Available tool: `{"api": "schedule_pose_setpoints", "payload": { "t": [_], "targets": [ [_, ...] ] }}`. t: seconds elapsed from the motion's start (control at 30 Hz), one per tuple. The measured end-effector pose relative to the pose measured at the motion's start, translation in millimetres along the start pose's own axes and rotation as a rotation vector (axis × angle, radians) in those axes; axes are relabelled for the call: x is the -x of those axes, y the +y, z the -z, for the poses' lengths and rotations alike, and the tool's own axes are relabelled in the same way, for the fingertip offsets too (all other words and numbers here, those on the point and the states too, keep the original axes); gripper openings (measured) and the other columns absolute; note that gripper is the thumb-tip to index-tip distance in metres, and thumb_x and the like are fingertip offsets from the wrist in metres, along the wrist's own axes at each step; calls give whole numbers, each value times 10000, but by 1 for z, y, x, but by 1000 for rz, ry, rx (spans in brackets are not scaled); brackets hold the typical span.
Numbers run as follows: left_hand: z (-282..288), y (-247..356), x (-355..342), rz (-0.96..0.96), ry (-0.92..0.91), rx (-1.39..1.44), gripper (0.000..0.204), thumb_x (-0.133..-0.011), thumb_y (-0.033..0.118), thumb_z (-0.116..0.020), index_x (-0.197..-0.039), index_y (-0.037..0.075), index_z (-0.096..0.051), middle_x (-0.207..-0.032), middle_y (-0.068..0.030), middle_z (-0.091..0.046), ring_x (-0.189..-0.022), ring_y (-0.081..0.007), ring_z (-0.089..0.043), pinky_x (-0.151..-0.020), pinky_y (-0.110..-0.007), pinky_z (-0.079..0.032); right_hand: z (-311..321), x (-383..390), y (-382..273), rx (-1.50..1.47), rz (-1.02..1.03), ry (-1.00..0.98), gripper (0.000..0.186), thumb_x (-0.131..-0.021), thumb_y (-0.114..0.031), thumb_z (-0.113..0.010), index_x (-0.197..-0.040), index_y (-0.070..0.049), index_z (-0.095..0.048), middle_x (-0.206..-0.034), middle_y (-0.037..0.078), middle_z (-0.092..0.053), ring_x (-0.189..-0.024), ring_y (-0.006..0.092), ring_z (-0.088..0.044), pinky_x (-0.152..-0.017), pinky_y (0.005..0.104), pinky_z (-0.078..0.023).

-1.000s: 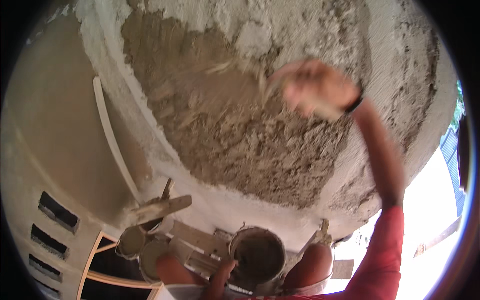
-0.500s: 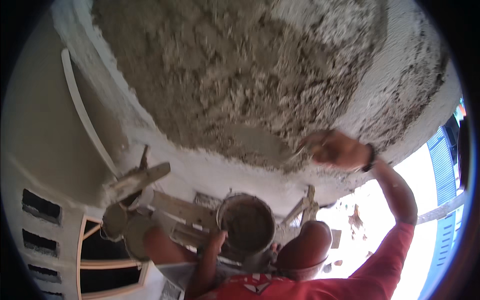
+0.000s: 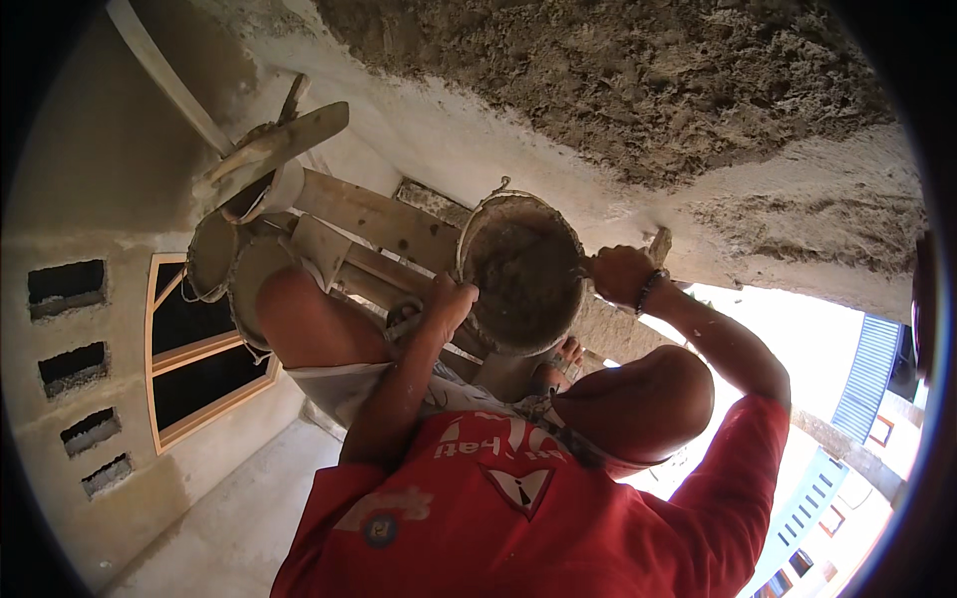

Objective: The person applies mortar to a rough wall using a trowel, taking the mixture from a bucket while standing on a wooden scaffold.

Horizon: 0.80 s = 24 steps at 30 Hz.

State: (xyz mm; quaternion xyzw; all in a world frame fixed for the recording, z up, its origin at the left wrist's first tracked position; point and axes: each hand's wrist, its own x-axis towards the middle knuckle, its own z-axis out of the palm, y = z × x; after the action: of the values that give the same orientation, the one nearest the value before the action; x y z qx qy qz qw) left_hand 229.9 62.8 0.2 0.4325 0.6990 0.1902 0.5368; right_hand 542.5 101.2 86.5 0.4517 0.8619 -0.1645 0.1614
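Note:
A round bucket [image 3: 498, 211] of grey wet mortar [image 3: 523, 274] stands on the planks in front of me. My left hand [image 3: 454, 302] is closed on its left rim. At the opposite rim, my right hand [image 3: 620, 274] is closed round the handle of a trowel. The trowel's blade cannot be made out and seems to be down in the bucket. Beyond the bucket rises a wall with a broad patch of rough, dark mortar [image 3: 638, 90].
Planks [image 3: 379, 219] run left of the bucket. Mortar-smeared buckets [image 3: 261, 264] stand by my left knee, below a jutting board [image 3: 289, 140]. At the left are a wooden window frame [image 3: 211, 349] and slotted vent holes [image 3: 72, 369]. Bright open ground lies at the right.
My right hand has come down from the wall, with the trowel, to the bucket's right rim. My left hand stays on the rim. The view has tipped downward.

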Motion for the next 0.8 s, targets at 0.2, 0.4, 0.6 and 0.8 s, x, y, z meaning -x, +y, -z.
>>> {"api": "schedule_pose_setpoints", "payload": {
  "t": [0.2, 0.4, 0.6, 0.8],
  "targets": [
    [-5, 16, 6, -22, -29, -47, 435, -678, 184, -606, -981, -124, -556, -930, -278, -629, -905, -374, -614, -812, -422, -461, -60, -44, -17, -138, 129, -108, 337, -825, -275, -614, -1142, -163, -632, -874, 156, -674, -774, 351, -665, -678, 445, -554],
    [-4, 37, 25, 5, 77, -232, 524, -686, 193, -597, -1083, -142, -531, -1069, -326, -599, -1063, -444, -570, -917, -438, -440, -100, -20, -2, -455, 149, 151, 433, -793, -275, -674, -1198, -139, -605, -966, 184, -675, -830, 355, -665, -734, 431, -557],
    [-9, 3, 9, 27, 76, -101, 518, -683, 211, -588, -1079, -121, -542, -1034, -302, -605, -1025, -415, -584, -896, -442, -442, -97, 12, -5, -610, 61, 260, 426, -800, -253, -666, -1193, -102, -601, -906, 173, -678, -765, 355, -658, -678, 446, -546],
    [2, 24, 17, 24, -3, -63, 445, -664, 204, -601, -993, -94, -577, -915, -231, -632, -889, -314, -602, -778, -450, -460, -95, 16, 24, -563, 11, 383, 267, -799, -154, -634, -1057, -83, -633, -804, 179, -646, -716, 345, -636, -624, 452, -522]
  ]
}}
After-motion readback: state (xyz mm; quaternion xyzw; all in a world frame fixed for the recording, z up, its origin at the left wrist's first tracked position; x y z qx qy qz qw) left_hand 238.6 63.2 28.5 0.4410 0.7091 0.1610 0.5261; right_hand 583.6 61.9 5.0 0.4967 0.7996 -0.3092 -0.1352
